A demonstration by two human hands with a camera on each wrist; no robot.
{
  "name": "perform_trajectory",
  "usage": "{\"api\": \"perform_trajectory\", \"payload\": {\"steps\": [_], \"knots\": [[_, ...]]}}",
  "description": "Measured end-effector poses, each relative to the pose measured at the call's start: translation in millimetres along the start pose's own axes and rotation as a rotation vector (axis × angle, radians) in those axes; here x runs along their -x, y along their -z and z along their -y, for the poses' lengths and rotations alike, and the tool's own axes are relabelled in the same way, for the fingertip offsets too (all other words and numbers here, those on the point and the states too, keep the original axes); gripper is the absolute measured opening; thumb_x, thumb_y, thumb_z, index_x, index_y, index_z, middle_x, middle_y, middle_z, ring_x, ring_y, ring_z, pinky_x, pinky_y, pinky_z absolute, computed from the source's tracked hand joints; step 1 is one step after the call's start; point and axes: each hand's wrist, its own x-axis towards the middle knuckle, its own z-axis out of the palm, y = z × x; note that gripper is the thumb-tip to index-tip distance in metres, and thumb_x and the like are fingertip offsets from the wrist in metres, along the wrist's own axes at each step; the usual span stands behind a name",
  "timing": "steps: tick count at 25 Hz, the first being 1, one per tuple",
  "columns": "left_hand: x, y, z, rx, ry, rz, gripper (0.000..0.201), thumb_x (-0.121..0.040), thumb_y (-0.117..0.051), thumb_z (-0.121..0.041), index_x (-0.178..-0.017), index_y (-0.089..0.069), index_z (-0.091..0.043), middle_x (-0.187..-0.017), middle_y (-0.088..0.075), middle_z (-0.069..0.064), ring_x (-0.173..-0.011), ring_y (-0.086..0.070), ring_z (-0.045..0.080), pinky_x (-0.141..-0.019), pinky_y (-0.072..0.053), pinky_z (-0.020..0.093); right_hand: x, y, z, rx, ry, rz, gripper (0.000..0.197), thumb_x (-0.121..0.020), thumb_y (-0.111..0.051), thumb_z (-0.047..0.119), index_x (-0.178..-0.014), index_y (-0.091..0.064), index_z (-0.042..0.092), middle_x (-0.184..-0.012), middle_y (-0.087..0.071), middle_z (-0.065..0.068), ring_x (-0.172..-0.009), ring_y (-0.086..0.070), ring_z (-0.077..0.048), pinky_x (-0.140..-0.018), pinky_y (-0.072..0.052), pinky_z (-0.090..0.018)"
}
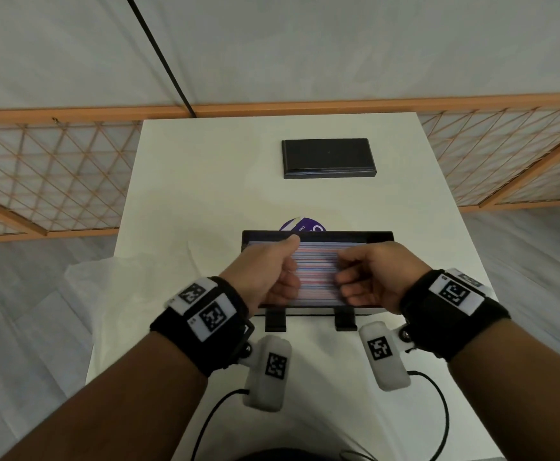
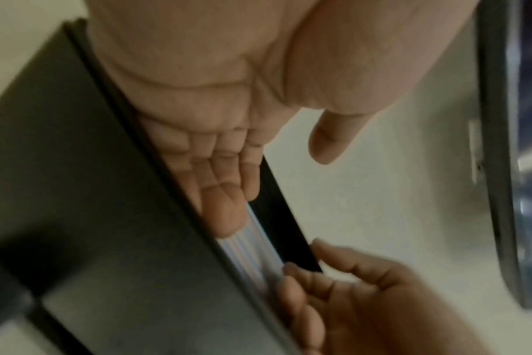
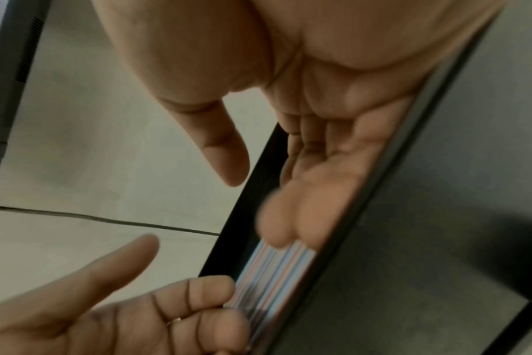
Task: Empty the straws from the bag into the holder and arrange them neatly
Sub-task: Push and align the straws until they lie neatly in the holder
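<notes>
A black rectangular holder (image 1: 382, 235) stands on two feet near the front of the white table (image 1: 205, 181). Striped pink, blue and white straws (image 1: 317, 271) lie flat in it, side by side. My left hand (image 1: 285, 265) is over the left part of the straws. Its fingers (image 2: 225, 192) reach into the holder (image 2: 106, 216) with the tips on the straws (image 2: 252, 247), thumb held apart. My right hand (image 1: 350, 274) mirrors it on the right, with fingers (image 3: 319, 192) touching the straws (image 3: 277, 271) beside the holder wall (image 3: 425, 240). Neither hand grips anything.
A flat black lid (image 1: 328, 158) lies at the back of the table. A round purple item (image 1: 300, 226) shows just behind the holder. A crumpled clear plastic bag (image 1: 115, 284) lies at the table's left edge. Wooden lattice panels (image 1: 56, 174) flank the table.
</notes>
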Motion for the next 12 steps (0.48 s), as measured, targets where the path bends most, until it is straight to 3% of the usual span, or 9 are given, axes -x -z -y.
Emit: {"api": "perform_trajectory", "payload": {"steps": [2, 6, 10, 12], "knots": [[-7.1, -7.2, -0.8, -0.136, -0.008, -0.03, 0.052, -0.098, -0.05, -0.058, -0.088, -0.061, -0.008, -0.072, -0.069, 0.01, -0.054, -0.064, 0.019, -0.051, -0.047, 0.025, -4.4, -5.1, 0.4, 0.058, -0.003, -0.011, 0.019, -0.09, -0.064, 0.026, -0.09, -0.063, 0.006, -0.067, -0.066, -0.01, -0.052, -0.063, -0.024, -0.06, -0.054, -0.032], [-10.4, -6.1, -4.9, -0.145, 0.019, -0.042, 0.056, -0.097, -0.05, -0.061, -0.087, -0.062, -0.007, -0.073, -0.068, 0.012, -0.053, -0.063, 0.02, -0.046, -0.046, 0.022, -9.6, -9.3, 1.6, 0.118, 0.0, 0.0, 0.025, -0.087, -0.069, 0.028, -0.095, -0.065, 0.004, -0.073, -0.067, -0.012, -0.06, -0.067, -0.028, -0.068, -0.055, -0.034], [-11.0, -5.1, -2.7, -0.284, -0.015, -0.027, 0.057, -0.097, -0.048, -0.062, -0.088, -0.064, -0.008, -0.073, -0.07, 0.009, -0.059, -0.065, 0.021, -0.057, -0.047, 0.027, -10.5, -9.3, 3.3, 0.138, 0.0, 0.013, 0.028, -0.087, -0.069, 0.028, -0.099, -0.066, 0.003, -0.073, -0.068, -0.011, -0.059, -0.067, -0.028, -0.062, -0.056, -0.032], [-9.1, -0.5, -6.7, -0.247, -0.072, -0.051, 0.055, -0.098, -0.048, -0.059, -0.087, -0.063, -0.007, -0.07, -0.068, 0.009, -0.056, -0.063, 0.021, -0.054, -0.047, 0.027, -10.8, -10.6, 6.4, 0.096, 0.018, 0.032, 0.024, -0.089, -0.067, 0.026, -0.096, -0.064, 0.003, -0.071, -0.066, -0.011, -0.057, -0.066, -0.027, -0.059, -0.055, -0.032]]}}
